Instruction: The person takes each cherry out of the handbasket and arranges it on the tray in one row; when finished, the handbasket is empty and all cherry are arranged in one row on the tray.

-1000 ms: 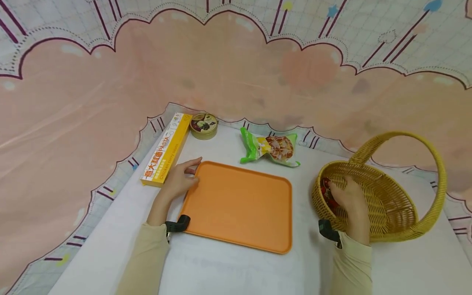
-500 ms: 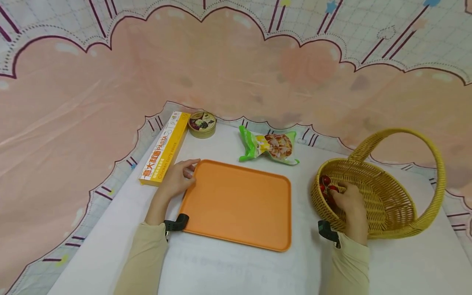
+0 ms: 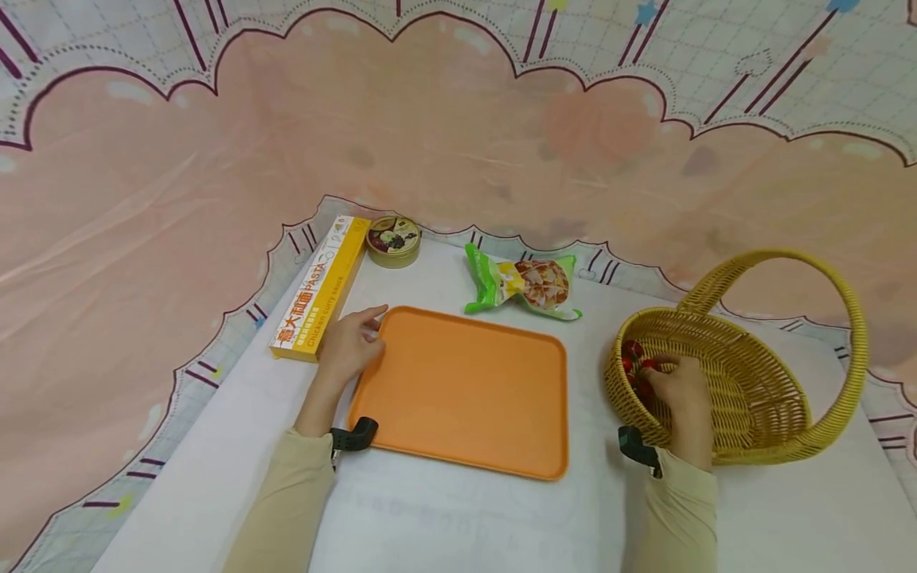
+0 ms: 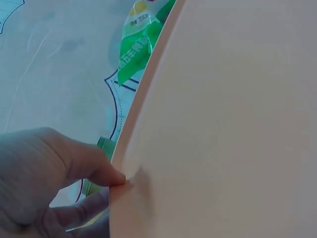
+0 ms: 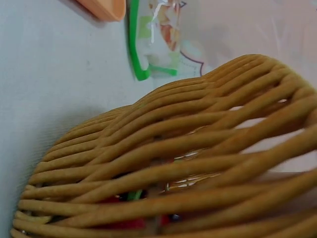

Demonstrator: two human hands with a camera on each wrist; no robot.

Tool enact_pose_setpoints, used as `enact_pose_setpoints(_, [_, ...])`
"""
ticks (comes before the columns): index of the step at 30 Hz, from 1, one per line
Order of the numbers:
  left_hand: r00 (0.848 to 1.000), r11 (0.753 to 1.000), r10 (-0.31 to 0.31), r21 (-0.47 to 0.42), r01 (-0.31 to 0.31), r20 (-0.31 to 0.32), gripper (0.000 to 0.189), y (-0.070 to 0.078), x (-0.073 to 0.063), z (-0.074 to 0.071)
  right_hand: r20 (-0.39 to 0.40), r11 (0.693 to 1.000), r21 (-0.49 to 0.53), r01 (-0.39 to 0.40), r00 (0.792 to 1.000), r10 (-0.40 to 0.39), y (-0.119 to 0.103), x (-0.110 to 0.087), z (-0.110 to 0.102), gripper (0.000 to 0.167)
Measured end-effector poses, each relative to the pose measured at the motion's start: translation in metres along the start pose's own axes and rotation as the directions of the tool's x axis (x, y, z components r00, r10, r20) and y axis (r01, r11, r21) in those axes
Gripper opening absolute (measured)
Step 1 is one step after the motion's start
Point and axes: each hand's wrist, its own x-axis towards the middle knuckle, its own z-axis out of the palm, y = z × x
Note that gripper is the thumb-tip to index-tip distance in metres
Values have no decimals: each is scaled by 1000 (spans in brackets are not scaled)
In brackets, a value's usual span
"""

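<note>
My left hand (image 3: 347,350) pinches the left rim of an orange rectangular tray (image 3: 466,390). In the left wrist view the thumb lies on top of the tray's edge, with the other fingers beneath. Inside a yellow woven basket (image 3: 788,446), at its left end, my right hand (image 3: 684,390) has thumb and fingertips together at small round red fruits (image 3: 632,350). One red fruit shows between those fingertips. The basket's weave (image 5: 163,163) hides most of this hand in the right wrist view; red and a bit of green show through its gaps.
A yellow and white pasta box (image 3: 318,290) lies left of the tray, beside a round tin (image 3: 393,241). Behind the tray sits a green and clear food packet (image 3: 526,282). The basket's tall handle (image 3: 856,334) arches over its right side. A printed cloth backdrop (image 3: 430,143) rises behind.
My right hand has drawn its fingers in around the red fruits, which show more plainly. The left wrist has shifted slightly right, and the tray's near edge sits a little farther away.
</note>
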Motion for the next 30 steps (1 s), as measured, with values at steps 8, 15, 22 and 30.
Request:
enact_pose_setpoints(8, [997,999,44,-23,-43,70,58,2,0,-1,-204,995,99,-15,978,35,-15,-10,1,43])
enact_pose_setpoints(15, [970,993,108,-69,-95,217,59,-10,2,-9,-234,979,201,-24,970,72,-42,-21,5,41])
enact_pose_setpoints(22, [941,983,154,-147,-113,301,61,-17,3,-13,-334,965,216,152,940,-73,-74,-28,25,38])
enact_pose_setpoints(30, [938,982,159,-145,-119,307,60,-17,1,-16,-353,922,274,275,920,-169,-112,-34,45,34])
